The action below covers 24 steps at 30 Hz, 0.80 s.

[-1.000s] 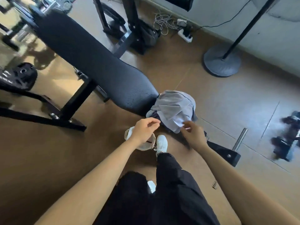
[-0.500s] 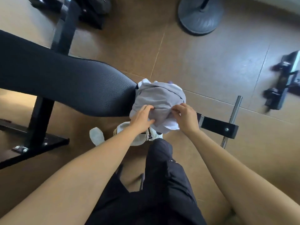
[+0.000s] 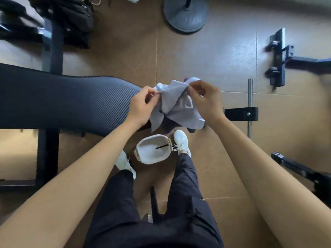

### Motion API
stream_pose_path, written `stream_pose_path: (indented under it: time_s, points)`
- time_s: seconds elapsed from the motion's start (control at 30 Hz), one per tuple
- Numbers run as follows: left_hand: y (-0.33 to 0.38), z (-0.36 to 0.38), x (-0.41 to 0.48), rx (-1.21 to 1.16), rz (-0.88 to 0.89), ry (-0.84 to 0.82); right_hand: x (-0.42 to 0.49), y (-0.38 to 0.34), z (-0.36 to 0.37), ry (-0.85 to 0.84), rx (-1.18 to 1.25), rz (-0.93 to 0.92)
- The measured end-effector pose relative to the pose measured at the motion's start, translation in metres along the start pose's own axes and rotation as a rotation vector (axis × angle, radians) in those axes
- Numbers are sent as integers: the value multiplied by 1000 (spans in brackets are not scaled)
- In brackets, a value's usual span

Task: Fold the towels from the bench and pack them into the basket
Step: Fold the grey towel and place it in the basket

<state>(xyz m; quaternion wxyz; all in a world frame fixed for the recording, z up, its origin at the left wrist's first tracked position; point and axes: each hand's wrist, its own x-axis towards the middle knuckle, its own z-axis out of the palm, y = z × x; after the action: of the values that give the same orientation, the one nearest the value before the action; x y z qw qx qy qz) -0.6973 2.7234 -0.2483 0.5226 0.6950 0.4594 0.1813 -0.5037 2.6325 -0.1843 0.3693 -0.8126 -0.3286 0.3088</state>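
A light grey towel (image 3: 174, 106) hangs crumpled at the right end of the black padded bench (image 3: 62, 99). My left hand (image 3: 141, 106) pinches its left edge and my right hand (image 3: 204, 101) pinches its upper right corner, so the cloth is lifted between them. A darker purple cloth (image 3: 169, 125) shows underneath the grey one. A white round basket (image 3: 154, 151) stands on the floor just below the towel, between my two white shoes, and its inside looks empty apart from a dark strip.
The bench's black frame (image 3: 240, 114) and a steel bar (image 3: 249, 108) stick out to the right. A round fan base (image 3: 185, 14) stands at the top, a black bag (image 3: 75, 17) at the upper left, and black gym equipment (image 3: 278, 56) at the right on the brown tiled floor.
Both hands went from reaching toward the towel on the bench end to gripping it and lifting it up. The view tilted further down, bringing the basket into sight.
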Motion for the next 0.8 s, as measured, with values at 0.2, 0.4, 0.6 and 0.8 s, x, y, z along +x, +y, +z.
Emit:
stream_pose_path:
  time_s: [0.2, 0.4, 0.6, 0.8]
  points:
    - [4, -49, -59, -106, 15, 12, -73, -17, 50, -401, 184, -72]
    - [-49, -44, -124, -6, -90, -1, -115, 44, 100, -587, 207, -117]
    - [-145, -16, -175, 3, -199, -114, -123, 156, 143, -563, 55, -71]
    - [-251, 20, -199, 206, -101, 1, -119, 257, 192, -683, -80, -172]
